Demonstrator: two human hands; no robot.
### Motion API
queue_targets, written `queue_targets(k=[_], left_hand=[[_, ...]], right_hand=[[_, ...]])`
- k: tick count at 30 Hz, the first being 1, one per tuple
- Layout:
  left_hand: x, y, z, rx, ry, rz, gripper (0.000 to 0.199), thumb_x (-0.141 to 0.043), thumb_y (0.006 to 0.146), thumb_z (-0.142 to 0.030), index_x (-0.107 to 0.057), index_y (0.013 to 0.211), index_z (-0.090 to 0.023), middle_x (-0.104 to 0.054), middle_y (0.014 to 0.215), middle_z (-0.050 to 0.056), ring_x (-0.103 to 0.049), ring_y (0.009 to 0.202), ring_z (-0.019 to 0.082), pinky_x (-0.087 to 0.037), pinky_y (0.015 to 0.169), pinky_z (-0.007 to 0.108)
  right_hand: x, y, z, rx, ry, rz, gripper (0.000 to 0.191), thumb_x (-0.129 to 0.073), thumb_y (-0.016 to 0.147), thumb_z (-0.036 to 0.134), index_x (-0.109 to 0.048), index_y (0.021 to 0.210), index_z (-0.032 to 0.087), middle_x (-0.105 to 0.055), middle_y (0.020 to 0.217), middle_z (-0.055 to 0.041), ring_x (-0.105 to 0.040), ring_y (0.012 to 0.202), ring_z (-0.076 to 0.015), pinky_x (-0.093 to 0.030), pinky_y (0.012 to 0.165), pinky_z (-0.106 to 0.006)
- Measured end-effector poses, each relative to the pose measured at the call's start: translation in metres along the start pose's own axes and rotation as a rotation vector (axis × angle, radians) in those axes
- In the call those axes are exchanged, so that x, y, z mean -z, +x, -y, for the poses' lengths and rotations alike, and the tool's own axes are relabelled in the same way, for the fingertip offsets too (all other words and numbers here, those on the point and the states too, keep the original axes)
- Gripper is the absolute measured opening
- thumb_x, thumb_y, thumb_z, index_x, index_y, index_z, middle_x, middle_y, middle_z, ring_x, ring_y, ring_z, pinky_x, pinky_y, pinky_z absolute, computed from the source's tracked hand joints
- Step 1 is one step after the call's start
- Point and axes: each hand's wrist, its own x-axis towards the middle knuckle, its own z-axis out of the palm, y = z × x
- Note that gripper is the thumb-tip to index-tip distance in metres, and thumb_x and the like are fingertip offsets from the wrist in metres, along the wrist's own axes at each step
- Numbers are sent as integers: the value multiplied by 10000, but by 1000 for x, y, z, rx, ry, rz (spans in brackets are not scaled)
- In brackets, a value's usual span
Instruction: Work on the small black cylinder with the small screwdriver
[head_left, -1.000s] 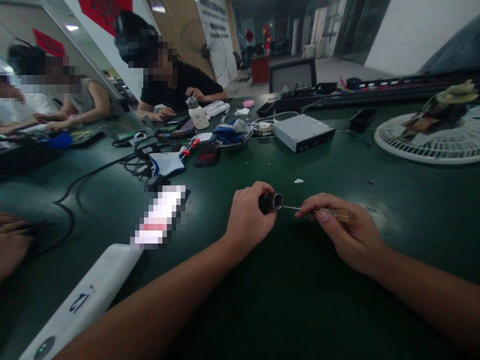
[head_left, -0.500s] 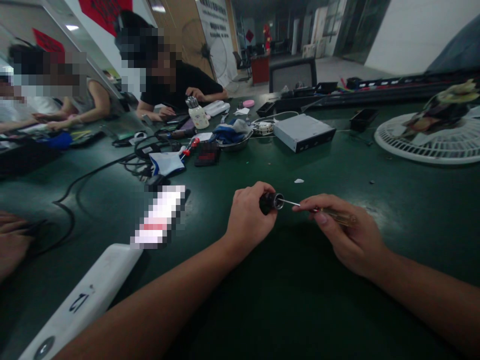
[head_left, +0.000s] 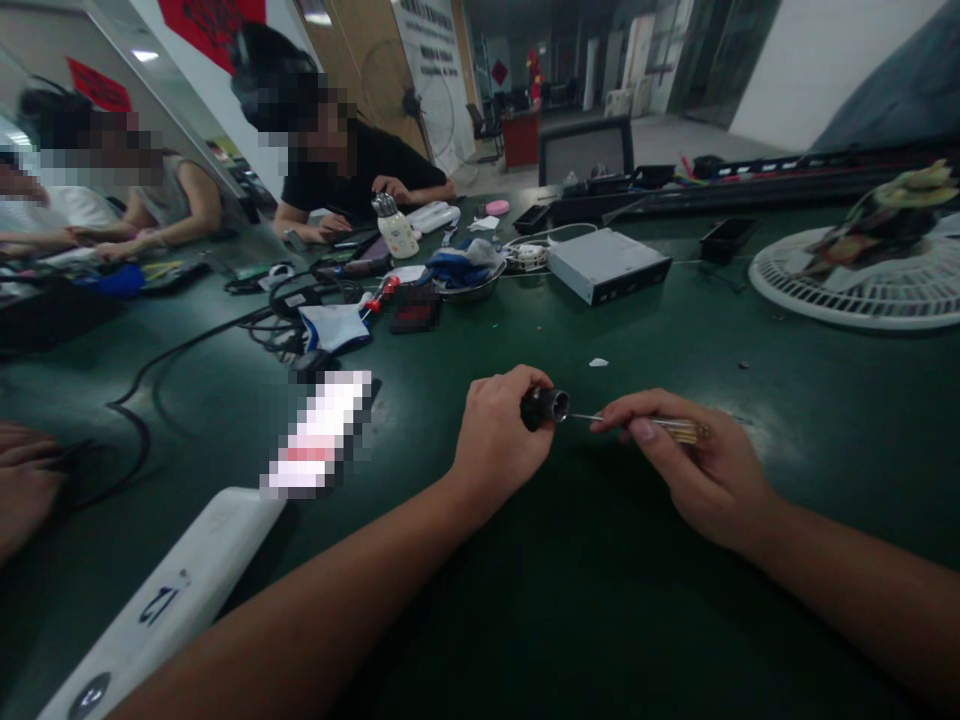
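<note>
My left hand point(head_left: 501, 430) is wrapped round a dark cylindrical part point(head_left: 555, 404), whose round open end faces right. In my right hand point(head_left: 694, 460) is a screwdriver point(head_left: 679, 430) with a translucent yellowish handle, its thin shaft pointing left. The shaft's tip is at the lower rim of the open end; whether it touches is too small to tell. Both hands are above the dark green table point(head_left: 525, 610). A small white scrap point(head_left: 598, 362) lies just beyond them.
A lit phone point(head_left: 319, 435) and a long white device point(head_left: 157, 600) lie left. Further back are a grey drive box point(head_left: 607, 262), a white fan grille point(head_left: 862, 290), a white-blue cloth point(head_left: 335, 326) and cables. Other people sit across; another hand point(head_left: 26, 490) is at the left edge.
The screwdriver's tip has moved from inside the open end to its lower rim, and the shaft lies flatter. The dark part has turned slightly in my left hand.
</note>
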Motion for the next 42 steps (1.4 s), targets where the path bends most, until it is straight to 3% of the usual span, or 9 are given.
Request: queue_targets(k=[4, 8, 14, 20, 25, 30, 35, 39, 42], left_hand=[[0, 0, 0, 8, -1, -14, 296, -713, 767, -114, -603, 1012, -238, -696, 952, 8, -622, 895, 221, -470, 891, 431], [0, 0, 0, -14, 11, 16, 294, -709, 769, -110, -606, 1013, -237, -705, 967, 7, -636, 917, 227, -455, 910, 449], [2, 0, -3, -36, 23, 17, 269, -705, 775, -117, -610, 1000, -230, -708, 978, 16, -636, 932, 229, -446, 913, 441], [3, 0, -4, -70, 11, 30, 272, -693, 782, -103, -605, 1007, -228, -705, 991, 5, -636, 961, 217, -433, 918, 417], [2, 1, -4, -50, 7, 28, 262, -693, 794, -113, -610, 1012, -231, -711, 985, 0, -644, 941, 215, -436, 915, 413], [2, 1, -4, -54, -11, 25, 270, -689, 787, -102, -605, 1009, -230, -712, 995, 8, -644, 951, 219, -445, 915, 406], [1, 0, -4, -79, -3, 48, 272, -688, 792, -98, -610, 1012, -237, -712, 1000, -1, -644, 968, 218, -433, 935, 416], [2, 1, -3, -56, -10, 40, 291, -686, 784, -87, -609, 1026, -230, -708, 1011, 8, -643, 966, 218, -441, 915, 405], [2, 1, -3, -63, 6, 60, 280, -675, 806, -93, -615, 1042, -232, -707, 1035, 10, -643, 992, 221, -430, 918, 415]], right_hand=[[-1, 1, 1, -27, -12, -27, 214, -523, 1013, 288, -678, 1157, 252, -695, 880, -10, -617, 634, -140, -472, 605, -303], [-2, 1, 4, -60, -78, -46, 193, -524, 1012, 283, -703, 1069, 239, -704, 833, -6, -624, 635, -142, -475, 609, -303], [-2, 0, 1, -34, -18, -105, 210, -509, 1023, 301, -699, 1091, 244, -742, 968, -37, -672, 753, -175, -494, 645, -325], [-1, 0, 2, 7, 30, -76, 213, -499, 1024, 280, -705, 1059, 241, -735, 942, -31, -671, 750, -171, -502, 662, -327], [0, -1, 5, 37, -96, -84, 171, -542, 992, 231, -697, 1064, 227, -708, 873, -22, -656, 693, -158, -500, 630, -312], [-1, -1, 4, 147, -64, -9, 185, -552, 980, 230, -660, 1130, 237, -732, 1031, -60, -696, 886, -206, -540, 746, -347], [-1, -1, 3, 132, -125, 18, 142, -560, 974, 222, -666, 1064, 250, -740, 961, -44, -701, 852, -202, -544, 752, -349], [-2, 1, 3, 108, -102, 28, 188, -578, 970, 236, -656, 1141, 232, -733, 1093, -64, -696, 984, -213, -540, 832, -352], [-2, 3, 5, 18, -179, -18, 147, -556, 985, 256, -679, 1060, 226, -739, 968, -43, -705, 867, -191, -538, 779, -338]])
